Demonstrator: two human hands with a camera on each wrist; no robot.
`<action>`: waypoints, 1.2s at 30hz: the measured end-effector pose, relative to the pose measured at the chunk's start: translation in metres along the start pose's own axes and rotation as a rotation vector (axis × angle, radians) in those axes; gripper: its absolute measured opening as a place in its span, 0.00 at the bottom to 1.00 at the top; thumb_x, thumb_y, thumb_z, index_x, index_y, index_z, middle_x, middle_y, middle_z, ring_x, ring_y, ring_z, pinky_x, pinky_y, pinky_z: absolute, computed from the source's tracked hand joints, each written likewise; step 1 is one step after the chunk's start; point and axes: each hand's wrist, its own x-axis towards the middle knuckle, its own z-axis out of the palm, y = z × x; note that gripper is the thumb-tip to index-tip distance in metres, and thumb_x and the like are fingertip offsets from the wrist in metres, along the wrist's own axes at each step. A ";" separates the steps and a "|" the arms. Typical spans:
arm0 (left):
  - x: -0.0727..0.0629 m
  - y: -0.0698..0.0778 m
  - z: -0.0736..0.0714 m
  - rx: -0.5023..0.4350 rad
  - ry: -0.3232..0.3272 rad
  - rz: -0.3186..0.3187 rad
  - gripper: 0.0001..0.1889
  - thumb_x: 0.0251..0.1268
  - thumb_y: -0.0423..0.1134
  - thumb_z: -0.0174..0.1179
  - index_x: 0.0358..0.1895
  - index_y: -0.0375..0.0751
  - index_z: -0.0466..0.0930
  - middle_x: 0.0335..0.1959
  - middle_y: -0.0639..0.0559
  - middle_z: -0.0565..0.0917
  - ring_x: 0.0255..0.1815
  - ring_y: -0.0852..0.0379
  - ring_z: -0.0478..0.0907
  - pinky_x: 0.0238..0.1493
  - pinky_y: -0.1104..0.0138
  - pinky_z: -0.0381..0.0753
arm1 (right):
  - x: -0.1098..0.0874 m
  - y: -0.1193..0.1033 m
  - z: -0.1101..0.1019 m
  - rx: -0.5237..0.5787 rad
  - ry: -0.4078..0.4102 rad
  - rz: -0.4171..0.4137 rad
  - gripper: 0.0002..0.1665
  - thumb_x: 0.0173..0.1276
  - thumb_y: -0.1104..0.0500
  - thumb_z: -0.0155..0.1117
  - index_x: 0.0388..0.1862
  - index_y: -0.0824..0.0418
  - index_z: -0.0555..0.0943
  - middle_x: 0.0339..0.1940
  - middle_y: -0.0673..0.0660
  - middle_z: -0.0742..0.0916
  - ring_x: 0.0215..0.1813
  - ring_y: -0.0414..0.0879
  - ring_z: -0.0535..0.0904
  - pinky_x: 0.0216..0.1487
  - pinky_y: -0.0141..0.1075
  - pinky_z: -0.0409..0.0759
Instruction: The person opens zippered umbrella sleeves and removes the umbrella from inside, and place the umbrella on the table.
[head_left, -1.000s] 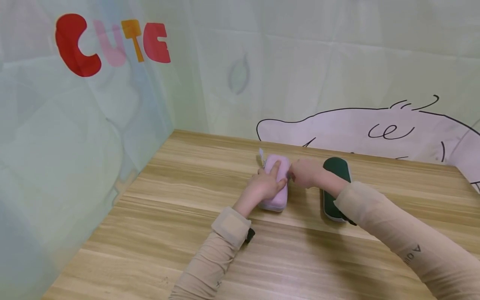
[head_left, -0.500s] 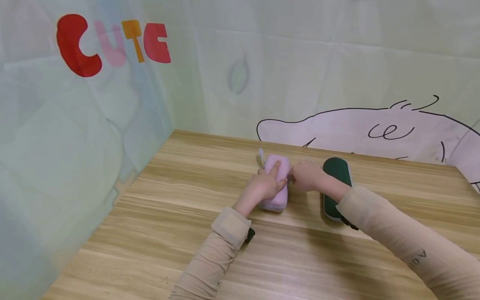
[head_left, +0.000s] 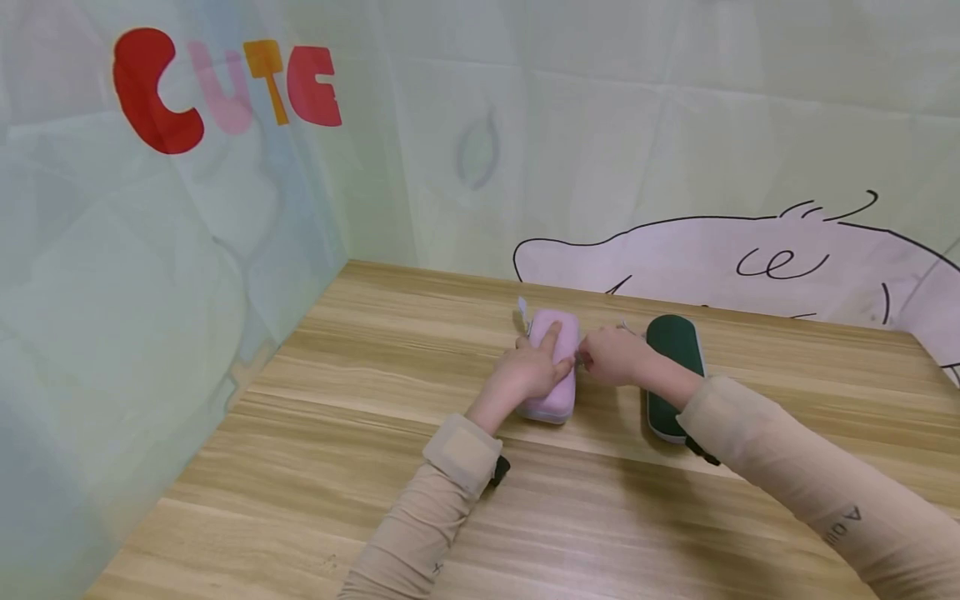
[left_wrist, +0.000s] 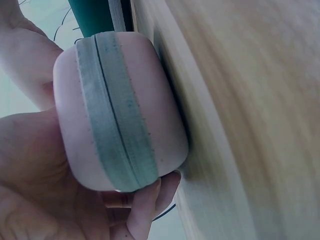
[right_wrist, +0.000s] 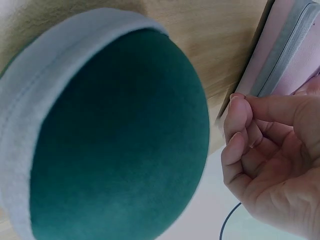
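A pink zippered hard case [head_left: 553, 407] lies lengthwise on the wooden table. Across its top rests my left hand [head_left: 527, 371], thumb on the right side and other fingers curled down round the left; the left wrist view shows fingertips [left_wrist: 146, 200] at the grey zipper band [left_wrist: 122, 115]. My right hand [head_left: 617, 354] is at the case's right side. In the right wrist view, its thumb and index finger pinch together at the zipper [right_wrist: 287, 50], their tips hiding the zipper pull. A pale tab [head_left: 522, 310] sticks out at the far left corner of the case.
A dark green case [head_left: 675, 337] with a grey zipper edge lies just right of the pink one, partly under my right forearm. A small pale strap [head_left: 624, 325] shows behind my right hand. Printed cloth walls [head_left: 450, 167] border the table's [head_left: 337, 400] back and left.
My right hand has shifted slightly toward me along the pink case's right side, its sleeve moving a little right and nearer. The left hand and both cases keep their places.
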 end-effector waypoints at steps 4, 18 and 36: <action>0.000 0.000 0.000 0.006 0.001 -0.001 0.35 0.75 0.59 0.37 0.78 0.56 0.38 0.63 0.29 0.68 0.49 0.42 0.77 0.46 0.54 0.77 | -0.002 0.000 0.001 0.013 0.020 -0.020 0.09 0.63 0.66 0.58 0.24 0.63 0.81 0.18 0.53 0.78 0.21 0.42 0.69 0.23 0.29 0.67; 0.001 0.000 0.000 0.007 0.002 0.002 0.35 0.75 0.59 0.37 0.78 0.56 0.38 0.64 0.28 0.67 0.50 0.40 0.77 0.47 0.53 0.77 | -0.006 0.001 0.005 0.027 0.084 -0.064 0.11 0.59 0.69 0.58 0.18 0.62 0.77 0.16 0.52 0.77 0.20 0.40 0.67 0.21 0.28 0.65; 0.000 0.000 0.000 -0.008 -0.009 -0.005 0.35 0.75 0.59 0.37 0.78 0.56 0.38 0.65 0.28 0.66 0.51 0.40 0.77 0.49 0.52 0.77 | -0.012 -0.004 0.009 0.017 0.097 -0.074 0.11 0.59 0.69 0.58 0.18 0.61 0.77 0.17 0.52 0.77 0.22 0.41 0.67 0.24 0.30 0.66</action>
